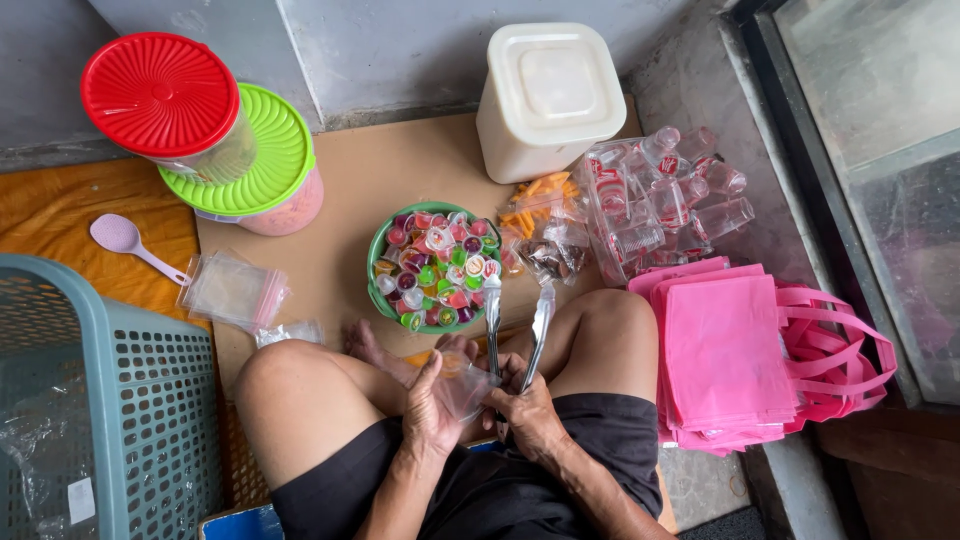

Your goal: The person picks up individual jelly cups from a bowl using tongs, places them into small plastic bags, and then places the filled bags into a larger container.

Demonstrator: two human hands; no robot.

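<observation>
Far left: blue-grey perforated basket point(120, 400), crumpled clear plastic visible inside it. Above it a lilac plastic spoon point(125, 240) lies on orange cloth point(60, 210). Beside the spoon, a stack of small clear zip bags point(232, 290) on the cardboard sheet point(400, 170). Back left: red-lidded clear jar point(165, 95) stands on top of a green-lidded pink tub point(275, 170); contents of both hidden by lids.

Centre: green bowl point(380, 285) full of small sealed jelly cups point(440, 265) in mixed colours, sitting just past the person's bare knees, nothing between it and the hands. Left hand point(430, 405) curls around a small clear plastic bag point(466, 385), fingers wrapped on it, held low between the thighs. Right hand point(530, 410) is closed around metal tongs point(520, 335), tips pointing toward the bowl rim, arms of the tongs narrowly apart.

Behind: white square lidded container point(548, 95), closed. Right of bowl: clear packets of orange snacks point(540, 205), then a plastic-wrapped bundle of small clear bottles point(660, 195). Far right: stack of pink fabric tote bags point(740, 350) touching the right knee, beside a glass door point(880, 150).
</observation>
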